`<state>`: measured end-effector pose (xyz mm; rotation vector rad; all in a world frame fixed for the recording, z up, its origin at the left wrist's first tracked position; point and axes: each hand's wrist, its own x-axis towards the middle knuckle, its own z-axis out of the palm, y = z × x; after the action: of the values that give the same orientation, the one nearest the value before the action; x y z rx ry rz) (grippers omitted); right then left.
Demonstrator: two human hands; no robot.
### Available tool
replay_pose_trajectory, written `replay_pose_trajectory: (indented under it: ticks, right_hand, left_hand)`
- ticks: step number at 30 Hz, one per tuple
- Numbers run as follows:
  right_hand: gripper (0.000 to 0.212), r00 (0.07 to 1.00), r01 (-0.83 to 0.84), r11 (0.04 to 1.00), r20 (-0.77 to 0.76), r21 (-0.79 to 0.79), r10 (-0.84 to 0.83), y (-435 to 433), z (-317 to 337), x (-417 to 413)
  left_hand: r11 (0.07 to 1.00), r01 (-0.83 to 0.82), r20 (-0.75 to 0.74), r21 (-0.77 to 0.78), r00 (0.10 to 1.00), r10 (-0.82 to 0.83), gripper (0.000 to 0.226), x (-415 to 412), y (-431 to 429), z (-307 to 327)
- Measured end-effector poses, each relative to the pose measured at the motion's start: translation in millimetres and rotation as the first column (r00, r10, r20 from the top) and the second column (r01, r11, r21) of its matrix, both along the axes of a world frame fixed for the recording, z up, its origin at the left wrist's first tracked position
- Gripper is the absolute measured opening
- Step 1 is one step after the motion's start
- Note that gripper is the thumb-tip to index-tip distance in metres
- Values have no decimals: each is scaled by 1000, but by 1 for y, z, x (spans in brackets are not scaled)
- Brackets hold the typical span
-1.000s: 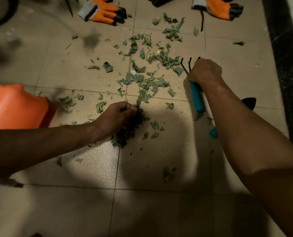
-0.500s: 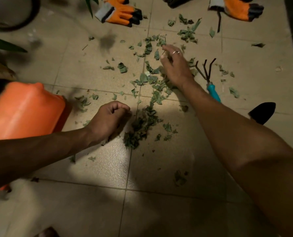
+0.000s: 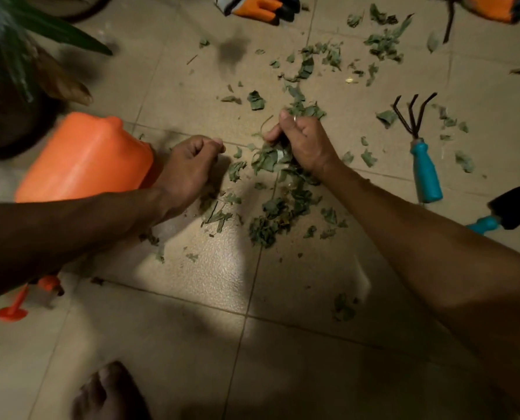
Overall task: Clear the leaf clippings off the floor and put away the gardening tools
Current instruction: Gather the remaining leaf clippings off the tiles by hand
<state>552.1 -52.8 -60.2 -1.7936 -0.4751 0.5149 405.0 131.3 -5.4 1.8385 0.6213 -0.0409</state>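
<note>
I judge this job to be in its early half. My right grip (image 3: 307, 144) is clamped on a bunch of leaf clippings (image 3: 275, 213) at the top of the heap. My left grip (image 3: 189, 169) is curled into a fist just beside the orange plastic container (image 3: 86, 159). I cannot see whether it has any clippings inside.

The clippings are partly gathered. A loose heap lies on the tiled floor (image 3: 313, 359) between my two forearms, directly below the right grip. Many more are strewn farther out toward the top of the view, and a few stray pieces lie nearer to me and around the tools. Nothing I can see shows where the clippings are meant to go.

The tools are not yet put away. The three-pronged hand rake (image 3: 418, 140) with the teal handle lies flat to the right of the heap, apart from my grips. The trowel (image 3: 509, 207) lies beyond it at the right edge. Two orange gloves (image 3: 261, 7) lie at the top edge, one partly cut off.

So what is left is the rest of the sweeping-up, disposal, and all the tool storage.
</note>
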Motion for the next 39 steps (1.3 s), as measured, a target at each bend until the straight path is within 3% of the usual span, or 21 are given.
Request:
replay_pose_trajectory:
  ticks: [4, 6, 9, 10, 12, 16, 18, 20, 23, 26, 30, 35, 39]
  right_hand:
    - [51, 998, 1, 986, -63, 168, 10, 7, 8, -17]
    - [44, 989, 127, 976, 50, 175, -137, 7, 16, -6]
    - [37, 903, 319, 947, 314, -31, -294, 5, 22, 26]
    - [39, 917, 310, 941, 302, -134, -259, 5, 22, 34]
    - [42, 980, 128, 925, 190, -358, -62, 5, 23, 34]
    - [58, 929, -212, 718, 91, -663, 358, 9, 46, 22]
    - [59, 859, -202, 580, 141, -789, 492, 18, 50, 19]
    - [38, 835, -99, 544, 228, -833, 501, 22, 46, 18]
    - [24, 898, -9, 685, 296, -728, 326, 14, 42, 14]
    - [18, 925, -5, 764, 286, -645, 248, 11, 47, 20]
    - [21, 992, -98, 924, 38, -369, 121, 12, 66, 24]
    - [29, 979, -200, 976, -48, -90, 197, 32, 83, 3]
    - [24, 955, -292, 952, 19, -94, 295, 44, 86, -20]
  left_hand:
    - [996, -2, 30, 92, 1000, -1, 25, 9, 4, -3]
    - [995, -13, 31, 103, 999, 9, 20, 12, 7, -7]
    - [994, -20, 28, 111, 999, 17, 17, 13, 5, -6]
    - [994, -19, 32, 105, 999, 16, 17, 13, 2, -4]
    - [997, -18, 30, 72, 999, 16, 22, 10, -4, -2]
    - [998, 35, 0, 53, 999, -35, 26, 2, -7, -1]
    - [999, 27, -24, 36, 999, -27, 27, -2, -7, -2]
    - [999, 21, -40, -35, 999, -22, 26, -6, -12, 0]
    - [990, 16, -33, -141, 999, -21, 28, -7, -23, 6]
    - [979, -38, -92, -199, 996, 20, 32, 0, -28, 10]
    - [865, -241, -224, -440, 962, 154, 54, 20, -30, 15]
    - [743, -246, -236, -623, 964, 121, 73, 34, -30, 26]
    - [673, -240, -230, -700, 967, 105, 80, 39, -30, 30]
